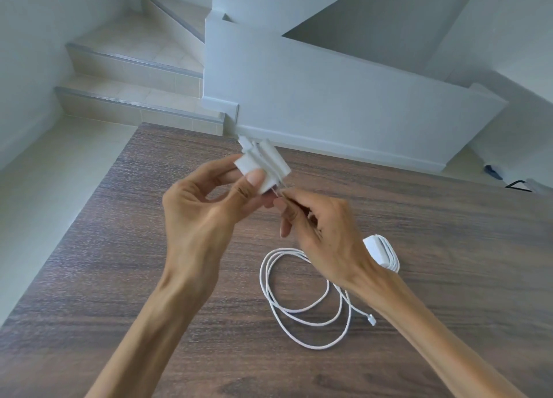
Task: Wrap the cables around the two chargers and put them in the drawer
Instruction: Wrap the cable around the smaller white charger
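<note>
Part of the second charger point(381, 252) is hidden behind the right wrist, so only its white body with cable turns around it is seen, lying on the table point(149, 248). The point where the loose cable point(299, 302) joins that charger cannot be made out; its coils lie on the wood just in front of the wrist, and a small white plug at its end rests beside them. No brand, label or writing can be read on anything. The first charger point(261, 165) is held above the table, gripped between the thumb and curled fingers of the left hand point(206, 206), with several white cable turns already across it and a connector sticking up at its top. A thin strand below it is pinched by the curled fingers of the right hand point(317, 221). Beyond the table, tiled stairs point(134, 68) and a low white wall point(344, 98) are seen. A small dark object on the floor at the far right is too blurred to identify.
</note>
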